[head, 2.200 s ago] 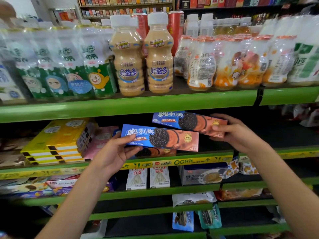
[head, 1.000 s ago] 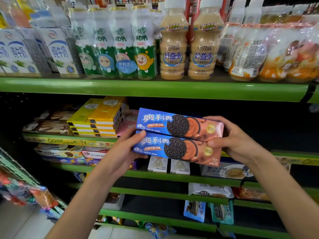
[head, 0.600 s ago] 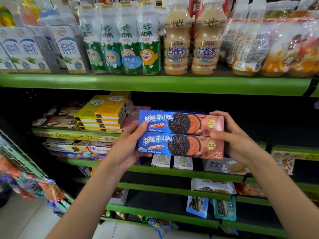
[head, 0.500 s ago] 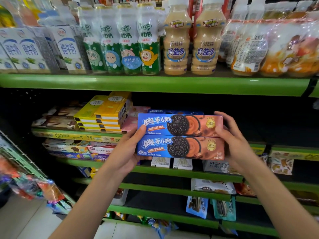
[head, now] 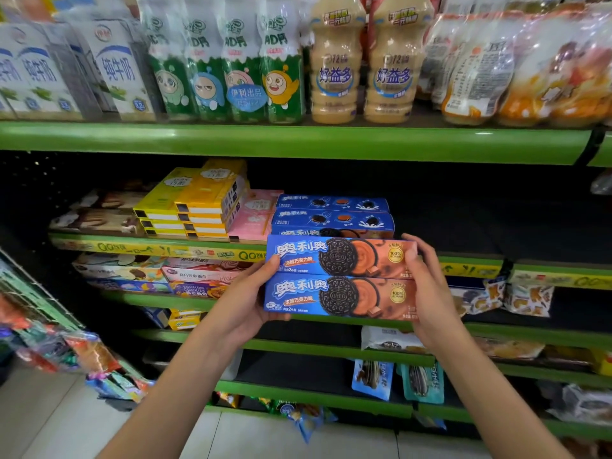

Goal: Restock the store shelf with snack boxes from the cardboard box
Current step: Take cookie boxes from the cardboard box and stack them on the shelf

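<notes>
the left hand and the right hand clamp a pair of cookie boxes between them, one box above the other, faces toward the camera. the left fingers curl behind the pair's left end with the thumb on the front; the right fingers wrap the right end, thumb over the upper box's front. the pair hangs in the air just in front of the shelf, directly below a stack of blue boxes already sitting there. the cardboard box is not in view.

judged from here, the risk is the end-on squeeze: only pressure from both sides keeps the two together, so if either hand eases off, the lower box could slide out and drop toward the lower shelves or floor. the gap under the green upper shelf looks limited above the stack, so lifting the pair on top might catch that edge, or nudge the stack back or sideways into the pink box beside it. the bare dark shelf to the stack's right seems the safer spot.
</notes>
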Demonstrator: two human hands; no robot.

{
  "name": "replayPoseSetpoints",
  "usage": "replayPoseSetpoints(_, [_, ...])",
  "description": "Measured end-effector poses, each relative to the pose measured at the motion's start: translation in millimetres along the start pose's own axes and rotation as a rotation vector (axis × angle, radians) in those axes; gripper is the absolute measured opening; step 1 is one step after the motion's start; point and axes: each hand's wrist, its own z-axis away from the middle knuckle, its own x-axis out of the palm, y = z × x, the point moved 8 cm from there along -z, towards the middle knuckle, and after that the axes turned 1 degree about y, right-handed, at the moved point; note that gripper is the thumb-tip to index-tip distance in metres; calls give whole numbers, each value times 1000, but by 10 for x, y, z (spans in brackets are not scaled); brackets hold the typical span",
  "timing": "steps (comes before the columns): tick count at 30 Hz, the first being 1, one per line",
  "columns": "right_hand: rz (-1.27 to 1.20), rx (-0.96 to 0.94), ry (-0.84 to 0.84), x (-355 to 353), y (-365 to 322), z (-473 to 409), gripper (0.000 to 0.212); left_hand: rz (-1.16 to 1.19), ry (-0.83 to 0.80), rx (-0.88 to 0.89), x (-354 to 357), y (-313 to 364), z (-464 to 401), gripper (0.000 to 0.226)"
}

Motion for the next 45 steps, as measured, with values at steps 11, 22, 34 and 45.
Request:
replayPoseSetpoints(11, [-1, 23, 29, -68, 123, -12, 27, -6, -24, -8, 8, -40, 10, 60])
replayPoseSetpoints(22, [-24, 29, 37, -137, 50, 4, 35, 1, -34, -4, 88, -46, -59, 62])
replayPoseSetpoints(34, [-67, 10, 29, -150, -2, -33, 37, -12, -44, -15, 114, -21, -85, 56])
replayPoseSetpoints(45, [-58, 41, 37, -218, 36, -33, 35, 4, -35, -21, 135, -62, -118, 52])
